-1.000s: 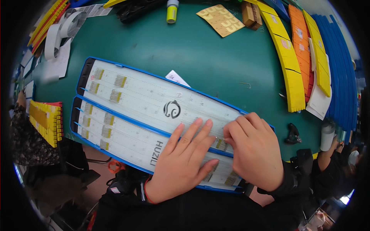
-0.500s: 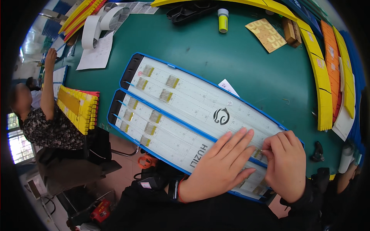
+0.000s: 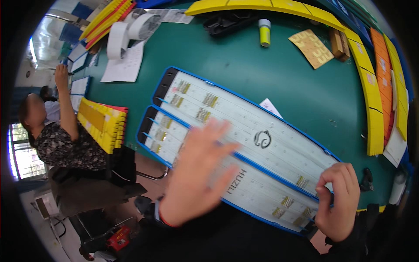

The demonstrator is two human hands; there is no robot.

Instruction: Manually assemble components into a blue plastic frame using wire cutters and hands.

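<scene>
A long blue-edged two-part case [image 3: 242, 126] with white panels lies slanted on the green table. Small groups of thin pins with yellowish ends [image 3: 210, 100] sit in rows near its far left end, and more pins [image 3: 287, 201] are near its right end. Above the case's left half hovers my left hand [image 3: 192, 179], blurred, fingers spread and holding nothing visible. It hides part of the lower panel. My right hand [image 3: 339, 201] is at the case's right end, fingers curled toward the thumb. Whatever may be between its fingertips cannot be made out.
Yellow foam strips [image 3: 366, 87] and orange ones [image 3: 382, 74] curve round the table's right edge. A yellow-green bottle [image 3: 264, 32], a tan sheet [image 3: 310, 49] and paper strips [image 3: 118, 41] lie at the back. A person [image 3: 65, 135] sits at the left beside a yellow foam stack [image 3: 98, 126].
My left hand has lifted and moved left from the case's middle. My right hand has moved right, off the pins to the case's end. The whole view has shifted slightly.
</scene>
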